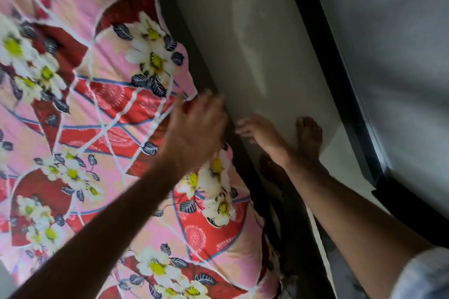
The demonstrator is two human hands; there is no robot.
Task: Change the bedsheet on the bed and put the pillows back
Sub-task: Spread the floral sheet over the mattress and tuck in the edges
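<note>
Bedsheet [85, 104] soft woven cloth, slight sheen, floral print, lightly creased; floor [255, 43] at 12 o'clock smooth glossy tile, reflective; black strip [328, 68] at 1 o'clock smooth, semi-gloss; sleeve [422, 274] at 5 o'clock pale matt fabric

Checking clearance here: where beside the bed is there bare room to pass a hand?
The pale floor strip between the floral bedsheet edge and the dark skirting is bare. It is crowded lower down, around the left hand, right hand and bare foot.
</note>
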